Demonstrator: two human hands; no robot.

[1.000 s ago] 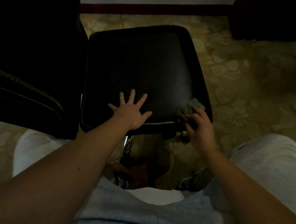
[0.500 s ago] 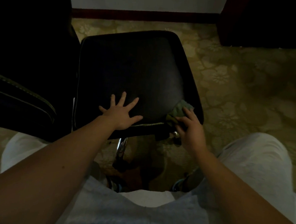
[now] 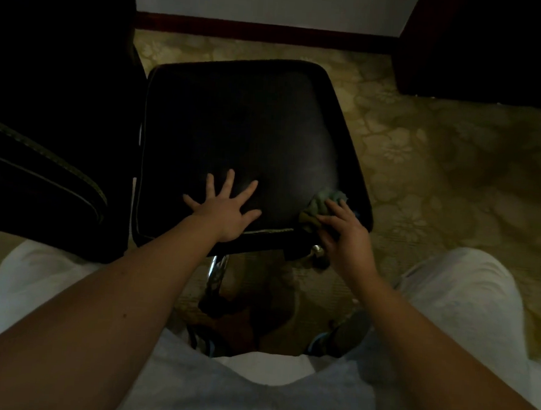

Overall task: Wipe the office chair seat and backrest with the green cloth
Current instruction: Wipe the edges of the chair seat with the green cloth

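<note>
The black office chair seat (image 3: 235, 129) fills the middle of the view, with its dark backrest (image 3: 46, 127) at the left. My left hand (image 3: 224, 210) lies flat on the near part of the seat, fingers spread. A crumpled green cloth (image 3: 321, 204) sits on the seat's near right corner. My right hand (image 3: 345, 233) holds the cloth against that corner, its fingers bent over the cloth and the seat's edge.
A patterned beige carpet (image 3: 439, 170) surrounds the chair. The chrome chair post (image 3: 216, 272) and base show below the seat. Dark furniture (image 3: 494, 44) stands at the far right, a wall with a dark skirting board (image 3: 264, 30) behind. My knees in light trousers flank the chair.
My right hand with the cloth has slid slightly along the seat's near right corner. The left hand stays flat on the seat. The view has tilted a little.
</note>
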